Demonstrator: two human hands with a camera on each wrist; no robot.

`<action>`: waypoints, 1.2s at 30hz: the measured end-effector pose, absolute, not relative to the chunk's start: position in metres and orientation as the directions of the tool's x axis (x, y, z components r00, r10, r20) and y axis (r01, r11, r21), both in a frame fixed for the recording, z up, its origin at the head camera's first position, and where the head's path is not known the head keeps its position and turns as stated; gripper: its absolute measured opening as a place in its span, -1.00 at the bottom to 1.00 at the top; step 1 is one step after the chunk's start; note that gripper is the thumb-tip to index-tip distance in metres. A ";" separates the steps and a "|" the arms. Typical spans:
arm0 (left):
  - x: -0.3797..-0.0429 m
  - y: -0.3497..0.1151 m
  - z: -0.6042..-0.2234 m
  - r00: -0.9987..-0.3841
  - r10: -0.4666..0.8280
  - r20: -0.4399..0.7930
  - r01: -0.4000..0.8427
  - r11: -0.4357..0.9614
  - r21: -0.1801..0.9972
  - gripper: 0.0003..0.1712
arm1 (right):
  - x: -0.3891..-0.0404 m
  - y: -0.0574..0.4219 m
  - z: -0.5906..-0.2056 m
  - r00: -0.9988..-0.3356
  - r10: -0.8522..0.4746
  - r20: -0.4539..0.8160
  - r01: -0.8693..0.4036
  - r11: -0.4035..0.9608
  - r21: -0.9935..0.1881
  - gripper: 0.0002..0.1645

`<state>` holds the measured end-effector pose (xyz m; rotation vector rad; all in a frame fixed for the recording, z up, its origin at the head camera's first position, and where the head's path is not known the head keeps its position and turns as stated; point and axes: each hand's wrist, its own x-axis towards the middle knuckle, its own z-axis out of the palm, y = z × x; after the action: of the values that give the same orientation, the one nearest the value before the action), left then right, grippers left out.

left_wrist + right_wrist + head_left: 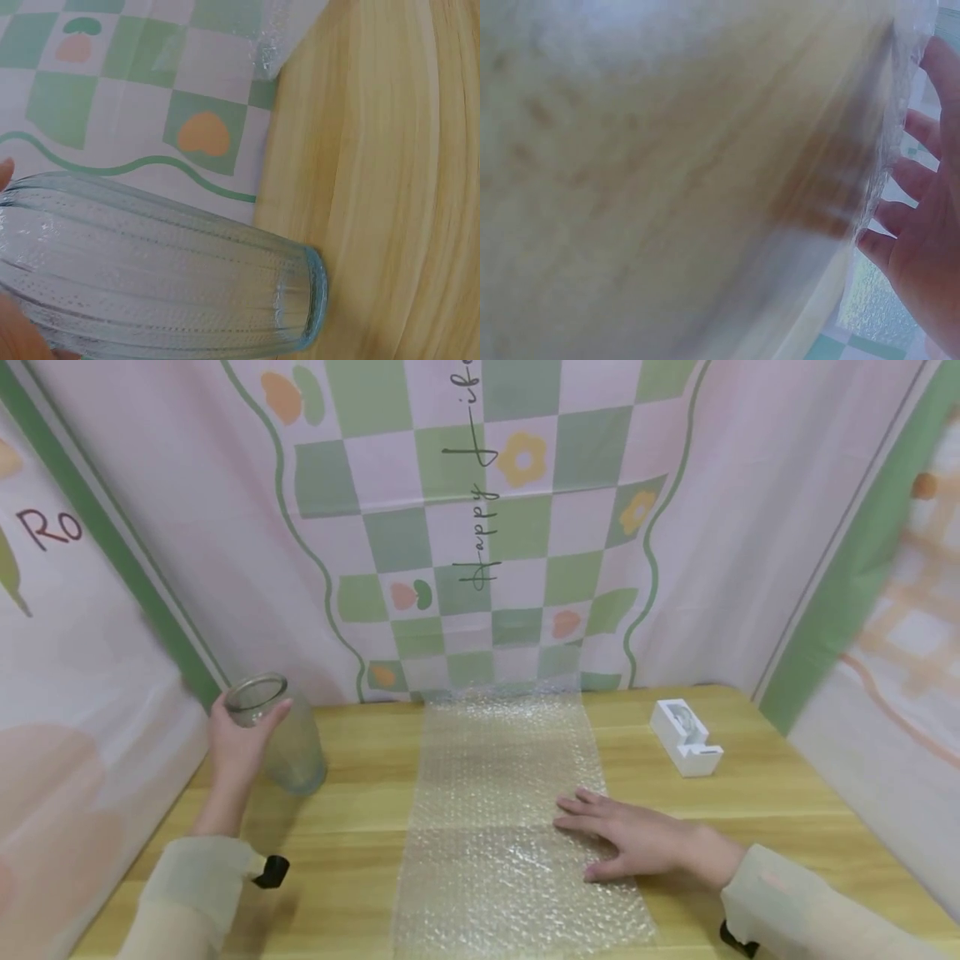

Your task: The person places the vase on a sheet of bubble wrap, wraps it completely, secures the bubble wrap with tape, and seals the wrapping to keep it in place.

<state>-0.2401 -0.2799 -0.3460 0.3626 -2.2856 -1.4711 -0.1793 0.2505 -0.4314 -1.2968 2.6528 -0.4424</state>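
At the table's left side, my left hand [238, 735] grips a clear glass vase [298, 752] near its rim, thumb toward the right. The left wrist view shows the ribbed side of the vase [165, 277] and its thick bluish base, close to the wood; I cannot tell whether the base touches it. A long sheet of bubble wrap [480, 793] lies flat down the middle of the table. On its right edge rests my right hand [637, 839], fingers spread and touching the bubble wrap. In the right wrist view, the fingertips of that hand [930, 195] meet the plastic.
A small white tape dispenser [686, 739] with a clear roll stands on the right part of the wooden table [360, 860]. Behind the table hangs a checked curtain [517, 527], which the wrap's far end reaches. More printed fabric closes off both sides.
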 end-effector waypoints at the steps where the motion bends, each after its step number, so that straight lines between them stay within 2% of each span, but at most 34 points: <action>1: -0.241 -0.279 -0.347 -0.883 -0.429 0.192 -0.004 0.415 0.910 0.25 | -0.179 0.250 -0.431 -0.612 -0.791 -0.011 -0.744 0.581 -0.329 -0.10; 16: -0.250 -0.281 -0.349 -0.866 -0.470 0.171 -0.040 0.407 0.913 0.27 | -0.180 0.251 -0.431 -0.617 -0.787 -0.012 -0.741 0.585 -0.330 -0.11; 29: -0.250 -0.277 -0.351 -0.842 -0.506 0.185 -0.028 0.385 0.923 0.18 | -0.179 0.250 -0.429 -0.616 -0.788 -0.005 -0.746 0.585 -0.319 -0.12; 36: -0.249 -0.277 -0.352 -0.822 -0.537 0.191 0.010 0.322 0.947 0.09 | -0.180 0.249 -0.429 -0.615 -0.789 -0.011 -0.747 0.587 -0.313 -0.11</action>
<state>-0.2489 -0.2769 -0.3518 0.4640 -2.1152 -1.5195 -0.1799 0.2487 -0.4291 -1.2975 2.6632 -0.4201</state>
